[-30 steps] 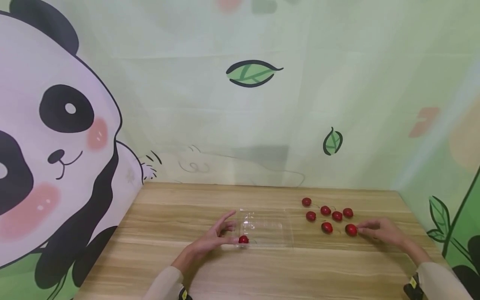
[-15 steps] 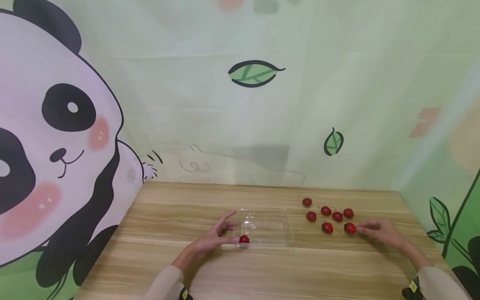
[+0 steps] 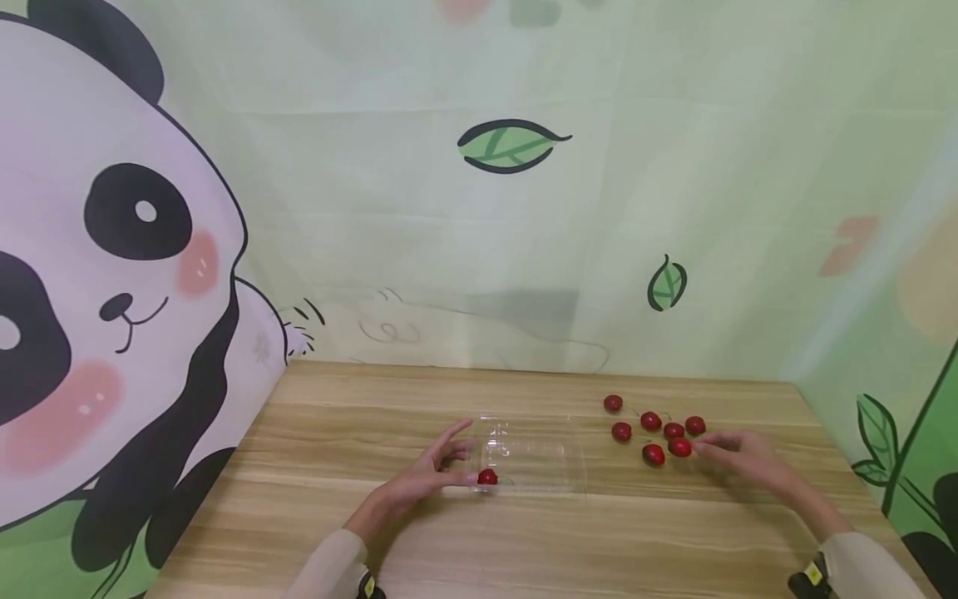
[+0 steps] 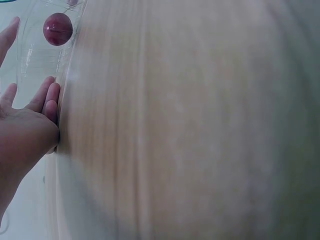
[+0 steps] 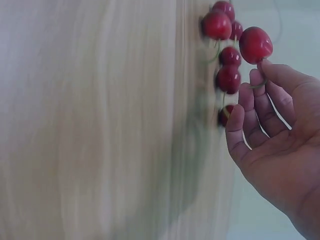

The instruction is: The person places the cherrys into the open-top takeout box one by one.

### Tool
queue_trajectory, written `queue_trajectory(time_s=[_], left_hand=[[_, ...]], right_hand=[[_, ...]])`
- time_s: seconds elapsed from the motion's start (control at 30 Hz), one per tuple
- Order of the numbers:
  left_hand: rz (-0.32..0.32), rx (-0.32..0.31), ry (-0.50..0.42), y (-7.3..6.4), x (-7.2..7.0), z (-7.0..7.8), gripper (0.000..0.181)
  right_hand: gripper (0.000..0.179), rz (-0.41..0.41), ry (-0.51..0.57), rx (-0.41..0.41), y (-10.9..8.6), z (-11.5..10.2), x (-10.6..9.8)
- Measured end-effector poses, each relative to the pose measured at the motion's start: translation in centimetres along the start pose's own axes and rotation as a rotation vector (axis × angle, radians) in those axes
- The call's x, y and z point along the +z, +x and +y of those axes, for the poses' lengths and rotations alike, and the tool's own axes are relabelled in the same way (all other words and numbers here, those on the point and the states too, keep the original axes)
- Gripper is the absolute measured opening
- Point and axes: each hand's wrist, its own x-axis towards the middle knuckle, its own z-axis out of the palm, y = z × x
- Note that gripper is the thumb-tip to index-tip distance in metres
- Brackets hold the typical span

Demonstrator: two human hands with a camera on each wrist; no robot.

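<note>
In the head view, a clear plastic box (image 3: 533,457) lies on the table with one cherry (image 3: 487,477) at its near left corner. My left hand (image 3: 422,474) touches the box's left end, thumb and forefinger extended and spread along it. The left wrist view shows the other fingers (image 4: 49,97) loosely bent beside the box. To the right, my right hand (image 3: 748,460) pinches a red cherry (image 5: 256,45) by its stem between thumb and fingertips. That cherry is just off the table, close to the other cherries (image 3: 650,421).
Several cherries, some with thin stems, lie loosely grouped on the wooden table (image 3: 449,549) right of the box. A printed cloth backdrop (image 3: 374,208) with a panda and leaves stands behind the table and at its sides.
My right hand has moved left and slightly away from me with its cherry, bringing it closer to the group. My left hand and the box have stayed put.
</note>
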Motion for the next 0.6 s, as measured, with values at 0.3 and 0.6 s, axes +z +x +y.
queue_trajectory(time_s=[0.3, 0.6], left_hand=[[-0.002, -0.001, 0.009, 0.0, 0.0, 0.2, 0.091], [0.002, -0.003, 0.005, 0.0, 0.1, 0.3, 0.092]], right_hand=[[0.032, -0.001, 0.045, -0.071, 0.7, -2.9, 1.5], [0.023, -0.035, 0.034, -0.144, 1.3, -5.2, 2.7]])
